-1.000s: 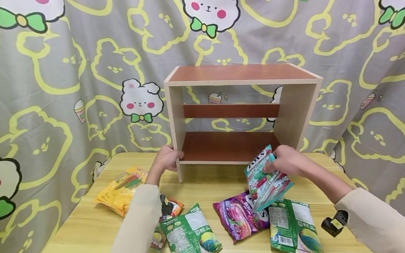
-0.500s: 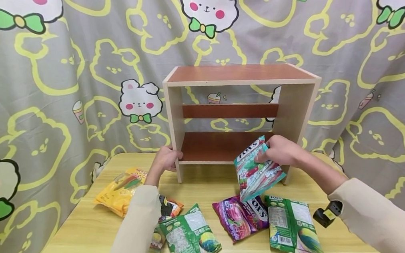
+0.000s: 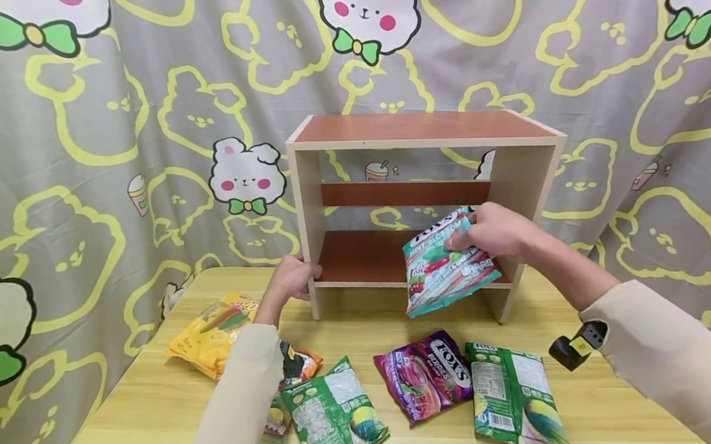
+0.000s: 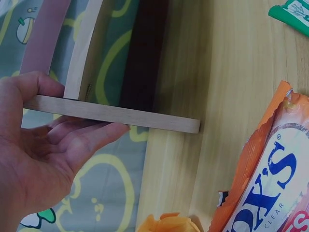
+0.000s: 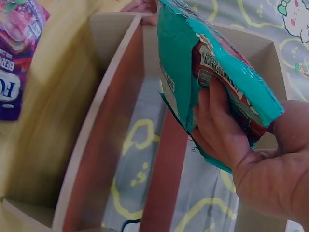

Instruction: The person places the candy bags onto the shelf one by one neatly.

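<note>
My right hand grips a teal candy bag by its upper right side, thumb on the printed front. In the right wrist view the fingers curl behind the bag. The bag hangs tilted in front of the lower board of a small wooden shelf, hiding part of it. My left hand holds the shelf's left side panel near the lower board. The left wrist view shows the thumb on one side of that panel and the fingers on the other.
On the table lie a purple candy bag, a green bag to its right and another green bag to its left. A yellow bag and an orange bag lie by my left arm. A patterned curtain hangs behind.
My right hand has raised the teal bag from over the purple bag, moving left and up to the shelf's lower opening. The left hand stays on the side panel.
</note>
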A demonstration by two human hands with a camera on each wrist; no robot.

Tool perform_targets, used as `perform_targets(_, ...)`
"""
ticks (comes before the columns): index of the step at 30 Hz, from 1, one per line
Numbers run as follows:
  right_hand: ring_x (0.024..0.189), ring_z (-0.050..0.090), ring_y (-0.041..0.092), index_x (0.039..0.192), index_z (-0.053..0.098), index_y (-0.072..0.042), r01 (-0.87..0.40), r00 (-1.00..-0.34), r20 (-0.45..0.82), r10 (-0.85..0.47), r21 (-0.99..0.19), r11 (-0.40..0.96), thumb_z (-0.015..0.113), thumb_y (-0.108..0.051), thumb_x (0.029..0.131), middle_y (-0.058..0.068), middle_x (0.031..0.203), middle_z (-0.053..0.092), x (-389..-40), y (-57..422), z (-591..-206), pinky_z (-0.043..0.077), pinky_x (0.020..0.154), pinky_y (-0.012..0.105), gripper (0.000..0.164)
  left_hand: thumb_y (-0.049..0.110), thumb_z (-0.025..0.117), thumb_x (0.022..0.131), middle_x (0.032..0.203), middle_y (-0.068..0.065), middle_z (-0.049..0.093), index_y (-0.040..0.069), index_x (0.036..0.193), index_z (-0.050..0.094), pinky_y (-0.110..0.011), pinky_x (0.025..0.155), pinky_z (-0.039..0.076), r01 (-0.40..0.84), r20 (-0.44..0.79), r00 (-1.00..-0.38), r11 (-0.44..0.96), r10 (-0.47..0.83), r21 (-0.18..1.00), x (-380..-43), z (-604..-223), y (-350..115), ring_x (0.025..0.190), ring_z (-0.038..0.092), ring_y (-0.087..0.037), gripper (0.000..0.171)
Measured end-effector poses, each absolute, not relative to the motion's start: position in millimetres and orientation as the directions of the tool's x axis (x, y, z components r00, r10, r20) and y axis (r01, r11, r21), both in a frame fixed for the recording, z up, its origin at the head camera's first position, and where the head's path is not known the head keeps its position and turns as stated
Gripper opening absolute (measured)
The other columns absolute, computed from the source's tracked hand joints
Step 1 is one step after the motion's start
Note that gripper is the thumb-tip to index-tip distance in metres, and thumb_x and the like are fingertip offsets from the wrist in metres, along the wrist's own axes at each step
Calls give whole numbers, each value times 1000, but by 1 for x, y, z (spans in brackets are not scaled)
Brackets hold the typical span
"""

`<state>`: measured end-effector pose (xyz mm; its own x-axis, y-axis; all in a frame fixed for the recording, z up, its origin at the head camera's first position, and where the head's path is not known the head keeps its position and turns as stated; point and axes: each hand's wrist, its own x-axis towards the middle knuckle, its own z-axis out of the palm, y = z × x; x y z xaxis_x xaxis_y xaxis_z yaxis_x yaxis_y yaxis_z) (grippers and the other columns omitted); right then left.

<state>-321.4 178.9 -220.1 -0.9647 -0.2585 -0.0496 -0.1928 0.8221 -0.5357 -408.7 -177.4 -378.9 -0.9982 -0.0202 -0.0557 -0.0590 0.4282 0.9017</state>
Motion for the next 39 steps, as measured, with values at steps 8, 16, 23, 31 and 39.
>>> perform_targets(8, 62, 62, 18, 88, 67, 3, -174, -964, -62, -260, -593, 786, 64, -31, 88, 6, 66, 64, -319, 175, -194, 44, 58, 28, 34, 17, 61, 81, 102, -21, 63, 1, 110, 59, -42, 59, 58, -63, -61, -998, 425, -18, 903, -409, -378, -177, 75, 67, -32, 33)
perform_targets(16, 66, 67, 20, 106, 60, 9, -74, -960, -113, -257, -781, 620, 63, -26, 91, 8, 73, 66, -316, 166, -166, 53, 62, 29, 38, 15, 62, 80, 93, -20, 64, 2, 105, 61, -44, 62, 58, -70, -66, -998, 404, -24, 912, -408, -378, -178, 71, 67, -32, 28)
perform_targets(23, 74, 68, 19, 118, 53, 8, -18, -962, -114, -250, -881, 472, 64, -23, 90, 6, 82, 68, -314, 160, -145, 56, 69, 30, 43, 15, 61, 82, 92, -20, 64, 2, 105, 61, -44, 63, 58, -63, -63, -998, 404, -13, 913, -407, -378, -177, 73, 66, -35, 27)
perform_targets(31, 80, 69, 19, 125, 46, 3, 50, -962, -139, -234, -935, 350, 70, -24, 86, 6, 89, 68, -310, 154, -120, 56, 74, 30, 53, 17, 61, 83, 99, -21, 64, 2, 109, 60, -42, 62, 58, -70, -72, -997, 416, -12, 906, -407, -377, -177, 79, 67, -35, 29)
perform_targets(39, 77, 69, 17, 129, 40, -5, 104, -982, -136, -133, -969, 224, 71, -24, 84, 4, 88, 67, -311, 148, -99, 56, 73, 27, 58, 18, 61, 84, 100, -20, 63, 2, 107, 61, -40, 61, 58, -76, -76, -997, 435, -18, 897, -406, -376, -176, 80, 66, -34, 28)
